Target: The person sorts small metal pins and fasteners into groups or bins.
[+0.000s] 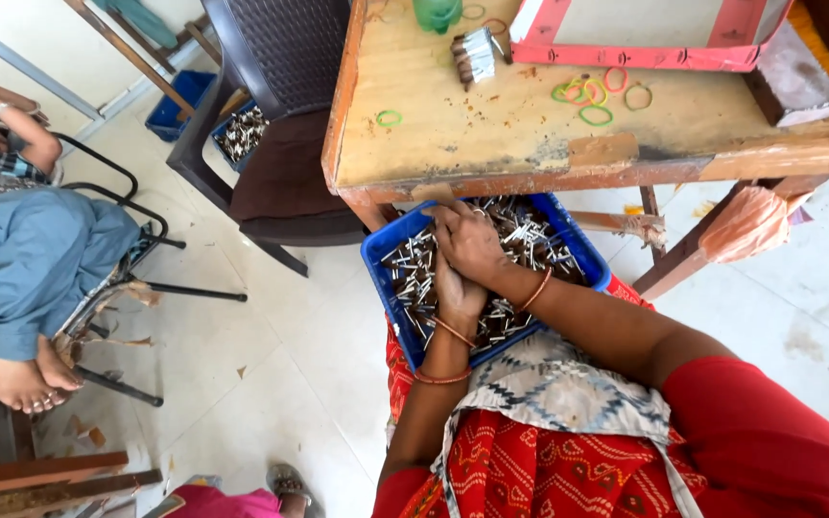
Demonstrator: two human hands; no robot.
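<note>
A blue plastic tray [384, 255] rests on my lap, full of several small dark sticks with silver tips [530, 240]. My right hand [468, 242] lies over the sticks near the tray's far rim, fingers curled. My left hand [457, 292] sits just under it, palm down in the sticks, partly covered by the right hand. Both hands touch each other; what the fingers hold is hidden. Orange bangles circle both wrists.
A worn wooden table [491, 144] stands just beyond the tray, carrying coloured rubber bands [595, 115], a bundle of sticks [477, 53] and a pink-framed board [645, 53]. A dark chair [280, 115] stands at left. Another person in blue [21, 259] sits far left.
</note>
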